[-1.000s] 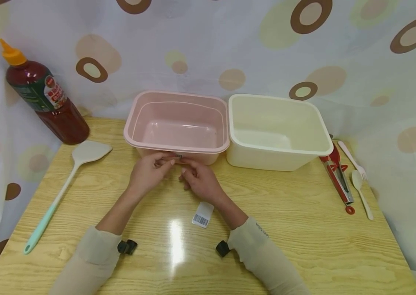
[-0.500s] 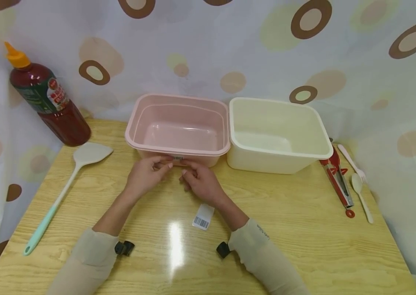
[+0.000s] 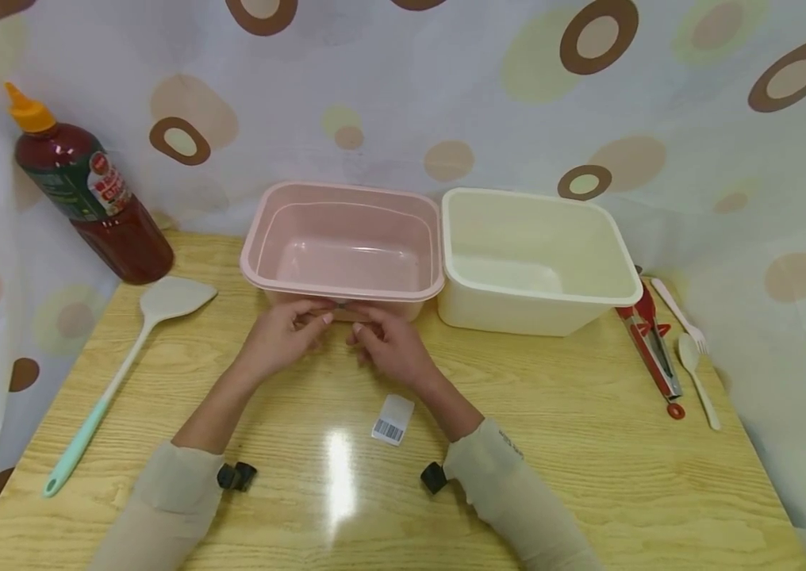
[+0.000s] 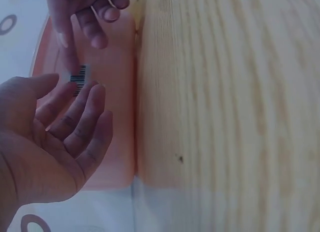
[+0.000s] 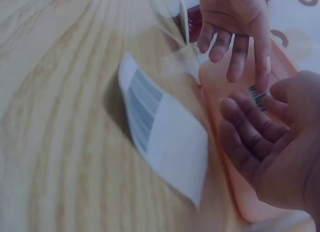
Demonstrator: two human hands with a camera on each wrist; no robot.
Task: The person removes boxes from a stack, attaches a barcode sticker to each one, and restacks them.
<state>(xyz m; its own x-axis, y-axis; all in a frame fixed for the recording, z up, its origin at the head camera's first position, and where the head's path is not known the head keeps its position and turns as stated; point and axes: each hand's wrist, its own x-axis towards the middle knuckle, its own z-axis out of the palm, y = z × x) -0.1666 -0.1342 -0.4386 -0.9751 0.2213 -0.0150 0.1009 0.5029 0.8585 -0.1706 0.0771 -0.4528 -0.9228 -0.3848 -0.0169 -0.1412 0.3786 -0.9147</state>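
Beige sleeves (image 3: 167,492) reach in from the near edge across a wood-grain surface (image 3: 553,460). A white tag (image 3: 393,419) bearing a barcode lies by the right wrist, curled up in the right wrist view. Left hand (image 3: 278,337) and right hand (image 3: 396,345): both relaxed, thumbs apart from loosely bent fingers, nothing grasped; the index fingertips lie at a barcode sticker (image 4: 80,79) on the near outer wall of a pink bin (image 3: 349,266). Just beside it, at right, stands a cream bin (image 3: 510,309). Flanking: a turner (image 3: 116,377), left; spoon (image 3: 700,383), red tongs (image 3: 655,349) and fork (image 3: 680,312), right. Far left: a sauce bottle (image 3: 92,182) before a patterned curtain (image 3: 389,95).
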